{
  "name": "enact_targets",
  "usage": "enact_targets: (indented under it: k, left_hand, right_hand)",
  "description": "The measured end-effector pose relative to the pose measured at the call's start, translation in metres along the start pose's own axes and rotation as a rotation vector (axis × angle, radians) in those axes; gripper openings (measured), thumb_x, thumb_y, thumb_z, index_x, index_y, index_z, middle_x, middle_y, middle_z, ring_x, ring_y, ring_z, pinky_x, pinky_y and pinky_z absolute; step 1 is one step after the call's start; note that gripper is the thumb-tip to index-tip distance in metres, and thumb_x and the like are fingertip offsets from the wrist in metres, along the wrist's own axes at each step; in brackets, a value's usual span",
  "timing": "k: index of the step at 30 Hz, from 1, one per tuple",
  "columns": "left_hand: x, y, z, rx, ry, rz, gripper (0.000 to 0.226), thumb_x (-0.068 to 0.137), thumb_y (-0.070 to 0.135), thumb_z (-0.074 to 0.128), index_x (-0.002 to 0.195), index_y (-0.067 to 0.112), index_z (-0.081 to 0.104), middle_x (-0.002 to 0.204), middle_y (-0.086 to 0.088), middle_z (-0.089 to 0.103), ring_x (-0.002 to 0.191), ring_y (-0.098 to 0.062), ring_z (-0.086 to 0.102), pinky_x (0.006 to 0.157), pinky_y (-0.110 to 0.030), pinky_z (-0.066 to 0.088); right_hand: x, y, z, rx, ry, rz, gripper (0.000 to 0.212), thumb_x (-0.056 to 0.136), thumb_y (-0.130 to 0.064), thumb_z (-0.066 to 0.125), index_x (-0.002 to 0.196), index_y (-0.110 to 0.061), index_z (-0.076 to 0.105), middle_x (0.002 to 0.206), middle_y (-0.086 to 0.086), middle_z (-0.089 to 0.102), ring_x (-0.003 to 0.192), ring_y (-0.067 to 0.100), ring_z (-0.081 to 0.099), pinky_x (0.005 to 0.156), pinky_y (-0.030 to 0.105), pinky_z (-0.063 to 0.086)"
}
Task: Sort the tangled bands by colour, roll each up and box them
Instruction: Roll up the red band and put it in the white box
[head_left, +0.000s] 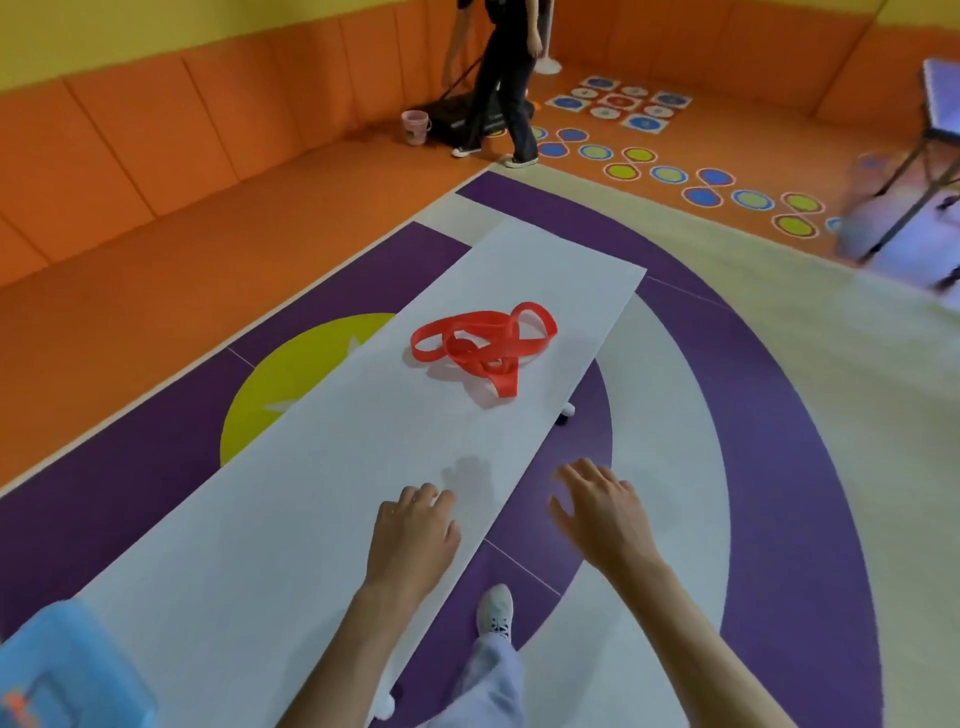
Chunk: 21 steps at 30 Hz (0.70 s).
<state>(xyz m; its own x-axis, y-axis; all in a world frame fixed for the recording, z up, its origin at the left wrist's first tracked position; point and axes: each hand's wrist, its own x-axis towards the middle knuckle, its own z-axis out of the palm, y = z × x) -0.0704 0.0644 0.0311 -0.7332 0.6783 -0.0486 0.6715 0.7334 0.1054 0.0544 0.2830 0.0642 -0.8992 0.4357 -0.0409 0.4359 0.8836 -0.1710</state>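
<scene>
So the red bands (470, 358) are sitting in one tangled heap on the far half of the long white desk (311, 493), closer to its right edge. Loops are flopped over each other and one tail sticks out toward the near side. All I can see in the pile is red, no other colour.

Neither of the hands is on them. The left hand (415, 530) hangs over the desk near its right edge with the back up and the fingers loosely curled, and it's holding nothing. There's a faint shadow on the desktop just ahead of it. The right hand (602, 509) is off past the desk's right edge, above the floor, with fingers spread wide and nothing in it either. Both are well short of the bands.

A pale blue plastic box (67, 670) pokes into the bottom left corner at the near end of the desk — it's blurry, so I can't tell what's in it.

Below the arms you can see a white sneaker (496, 610) and a light trouser leg on the purple floor. In the back by the orange padded wall stands another person (506, 78) in dark clothes, next to a small pink bucket (415, 126).
</scene>
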Motion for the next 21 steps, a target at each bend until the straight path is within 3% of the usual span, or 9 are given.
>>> enact_targets:
  k: [7,12,18,21]
  left_hand:
    - [0.135,-0.009,0.014,-0.081,-0.035,-0.095,0.022,0.087,0.029,0.075,0.107,0.019,0.076,0.102,0.001,0.076,0.091,-0.023,0.071,0.067,-0.039,0.058]
    - [0.206,-0.014,0.01,-0.127,-0.069,-0.154,0.029,0.093,0.034,0.066,0.118,0.021,0.072,0.11,0.001,0.072,0.102,-0.025,0.068,0.076,-0.041,0.056]
    - [0.26,-0.017,0.008,-0.155,-0.119,-0.254,0.034,0.102,0.036,0.051,0.131,0.022,0.062,0.124,0.001,0.065,0.117,-0.025,0.06,0.089,-0.041,0.051]
    - [0.286,-0.017,0.017,-0.141,-0.157,-0.331,0.037,0.104,0.034,0.046,0.138,0.022,0.056,0.132,0.0,0.06,0.124,-0.025,0.055,0.094,-0.041,0.049]
  right_hand:
    - [0.147,0.038,0.003,0.106,-0.15,-0.033,0.038,0.1,-0.037,0.06,0.137,-0.027,0.062,0.137,-0.006,0.062,0.122,0.021,0.062,0.092,0.036,0.053]
    - [0.25,0.057,0.007,0.099,-0.206,-0.111,0.045,0.101,-0.038,0.059,0.144,-0.027,0.056,0.148,-0.005,0.055,0.126,0.02,0.06,0.095,0.037,0.055]
    - [0.362,0.064,0.031,0.035,-0.332,-0.214,0.071,0.098,-0.042,0.063,0.159,-0.029,0.031,0.159,0.005,0.04,0.136,0.033,0.05,0.1,0.051,0.054]
    - [0.413,0.063,0.051,0.027,-0.417,-0.262,0.096,0.091,-0.051,0.072,0.165,-0.035,0.014,0.168,0.01,0.025,0.149,0.039,0.035,0.109,0.059,0.048]
